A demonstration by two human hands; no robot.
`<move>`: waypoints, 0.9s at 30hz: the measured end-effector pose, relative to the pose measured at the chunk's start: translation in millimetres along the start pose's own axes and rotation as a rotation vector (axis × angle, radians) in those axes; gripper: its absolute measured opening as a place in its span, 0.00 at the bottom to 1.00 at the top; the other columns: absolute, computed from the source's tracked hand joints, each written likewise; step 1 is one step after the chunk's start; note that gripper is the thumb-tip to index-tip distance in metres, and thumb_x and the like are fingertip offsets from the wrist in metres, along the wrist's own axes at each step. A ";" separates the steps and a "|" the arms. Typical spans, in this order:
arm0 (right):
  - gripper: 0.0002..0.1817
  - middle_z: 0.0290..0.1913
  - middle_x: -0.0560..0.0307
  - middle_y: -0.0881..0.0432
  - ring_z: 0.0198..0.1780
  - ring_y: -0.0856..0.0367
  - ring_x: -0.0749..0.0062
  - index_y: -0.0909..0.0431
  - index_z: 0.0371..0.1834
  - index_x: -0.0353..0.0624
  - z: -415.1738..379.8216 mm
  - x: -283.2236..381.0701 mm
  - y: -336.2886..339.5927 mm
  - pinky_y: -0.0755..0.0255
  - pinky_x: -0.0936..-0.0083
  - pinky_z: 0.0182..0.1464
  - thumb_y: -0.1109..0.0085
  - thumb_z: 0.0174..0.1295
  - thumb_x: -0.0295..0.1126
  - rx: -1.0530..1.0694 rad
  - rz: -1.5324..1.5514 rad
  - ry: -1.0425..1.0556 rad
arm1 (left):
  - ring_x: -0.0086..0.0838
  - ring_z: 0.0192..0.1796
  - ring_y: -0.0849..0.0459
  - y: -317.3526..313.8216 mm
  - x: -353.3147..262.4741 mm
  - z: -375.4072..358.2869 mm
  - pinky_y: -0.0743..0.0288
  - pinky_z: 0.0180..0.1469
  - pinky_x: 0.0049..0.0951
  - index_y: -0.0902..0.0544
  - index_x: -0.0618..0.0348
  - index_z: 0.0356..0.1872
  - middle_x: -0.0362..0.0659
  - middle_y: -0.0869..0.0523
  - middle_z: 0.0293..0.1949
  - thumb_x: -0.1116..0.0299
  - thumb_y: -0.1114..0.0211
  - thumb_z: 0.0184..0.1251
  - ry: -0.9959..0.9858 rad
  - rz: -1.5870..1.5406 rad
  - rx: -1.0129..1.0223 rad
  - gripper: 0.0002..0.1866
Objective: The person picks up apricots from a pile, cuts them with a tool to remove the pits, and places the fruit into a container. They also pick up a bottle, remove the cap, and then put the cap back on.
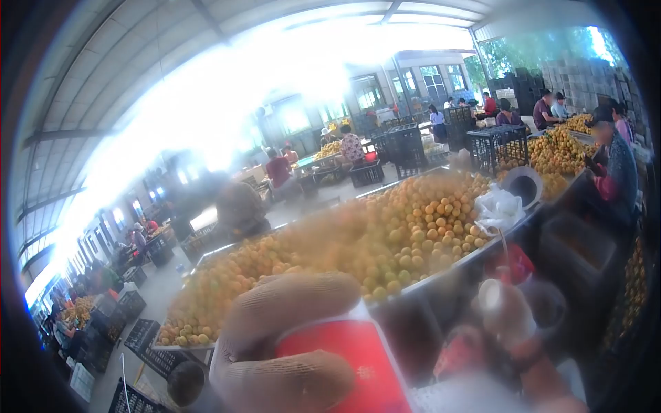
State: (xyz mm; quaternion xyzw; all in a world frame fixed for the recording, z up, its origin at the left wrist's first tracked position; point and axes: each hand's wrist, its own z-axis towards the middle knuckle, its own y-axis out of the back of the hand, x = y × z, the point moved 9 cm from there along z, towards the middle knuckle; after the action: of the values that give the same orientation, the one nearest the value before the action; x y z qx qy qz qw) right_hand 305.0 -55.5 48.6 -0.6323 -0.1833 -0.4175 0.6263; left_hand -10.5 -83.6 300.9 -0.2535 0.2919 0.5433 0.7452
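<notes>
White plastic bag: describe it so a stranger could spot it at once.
Beyond the gloved left hand, find the big heap of orange fruit. Follow its near edge to the right. There sits the white plastic bag, pale and crumpled, unlike the round fruit beside it.

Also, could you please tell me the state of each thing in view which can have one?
Left hand: gloved, thumb and fingers curved apart; grip unclear.
Right hand: too blurred to tell open or closed.
Red package: partly hidden by the left hand; open or closed unclear.
Fruit: loose, heaped.
White bag: crumpled.
Black crates: stacked.
</notes>
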 end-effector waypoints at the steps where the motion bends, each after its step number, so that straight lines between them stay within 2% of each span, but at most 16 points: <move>1: 0.21 0.35 0.51 0.16 0.13 0.38 0.84 0.23 0.47 0.37 0.7 0.7 -1.8 0.43 0.83 0.16 0.49 0.73 0.48 0.045 -0.010 0.006 | 0.34 0.45 0.16 -1.5 -2.8 2.8 0.19 0.49 0.32 0.19 0.61 0.52 0.52 0.16 0.44 0.46 0.40 0.74 -0.014 -0.001 0.009 0.25; 2: 0.22 0.34 0.52 0.16 0.12 0.42 0.85 0.23 0.46 0.36 0.5 1.4 -4.0 0.46 0.83 0.15 0.49 0.74 0.48 0.088 -0.020 0.012 | 0.35 0.45 0.17 -3.6 -4.4 6.0 0.19 0.49 0.32 0.19 0.61 0.52 0.52 0.16 0.45 0.47 0.40 0.74 -0.026 -0.003 0.018 0.25; 6: 0.23 0.31 0.56 0.18 0.12 0.42 0.86 0.23 0.46 0.35 0.4 1.2 -3.5 0.48 0.83 0.14 0.50 0.75 0.49 0.087 -0.020 -0.034 | 0.35 0.47 0.17 -10.7 -9.4 17.7 0.20 0.51 0.34 0.20 0.61 0.54 0.52 0.17 0.47 0.48 0.40 0.74 -0.073 -0.013 0.051 0.24; 8: 0.23 0.29 0.58 0.19 0.12 0.44 0.86 0.23 0.45 0.34 2.2 5.1 0.7 0.50 0.83 0.14 0.50 0.75 0.49 0.076 -0.189 0.089 | 0.36 0.48 0.18 -11.9 -12.1 21.6 0.20 0.52 0.35 0.21 0.61 0.55 0.52 0.17 0.48 0.48 0.40 0.74 -0.092 -0.010 0.067 0.24; 9: 0.23 0.29 0.58 0.19 0.12 0.44 0.86 0.23 0.45 0.34 2.2 4.5 -0.9 0.50 0.83 0.14 0.50 0.75 0.49 0.078 -0.186 0.086 | 0.36 0.49 0.18 -12.3 -14.2 23.6 0.21 0.53 0.35 0.21 0.61 0.55 0.52 0.18 0.48 0.49 0.40 0.74 -0.105 -0.007 0.075 0.24; 17: 0.23 0.18 0.66 0.31 0.11 0.47 0.86 0.21 0.40 0.34 1.1 7.2 -5.6 0.52 0.83 0.14 0.52 0.75 0.47 0.045 -0.186 0.049 | 0.38 0.53 0.19 -18.2 -22.0 40.5 0.22 0.57 0.38 0.23 0.60 0.59 0.52 0.19 0.52 0.51 0.40 0.74 -0.206 -0.012 0.145 0.24; 24: 0.22 0.18 0.66 0.31 0.11 0.47 0.86 0.21 0.39 0.34 2.5 11.4 -6.2 0.51 0.83 0.14 0.52 0.74 0.46 -0.024 -0.268 0.087 | 0.39 0.56 0.20 -14.1 -27.6 54.0 0.24 0.60 0.41 0.25 0.60 0.62 0.52 0.21 0.56 0.53 0.39 0.74 -0.317 -0.013 0.200 0.25; 27: 0.22 0.18 0.65 0.30 0.11 0.46 0.85 0.22 0.40 0.34 4.4 3.9 -7.5 0.47 0.82 0.15 0.51 0.74 0.47 0.087 -0.218 0.011 | 0.40 0.58 0.21 -12.5 -31.4 59.2 0.25 0.61 0.42 0.26 0.60 0.63 0.52 0.21 0.57 0.54 0.39 0.74 -0.372 -0.021 0.227 0.25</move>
State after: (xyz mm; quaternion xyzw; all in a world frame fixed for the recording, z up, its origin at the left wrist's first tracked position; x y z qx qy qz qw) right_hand 302.9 -51.4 56.9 -0.5787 -0.2652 -0.4783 0.6050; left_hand 3.4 -66.7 365.5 -0.0664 0.2061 0.5367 0.8155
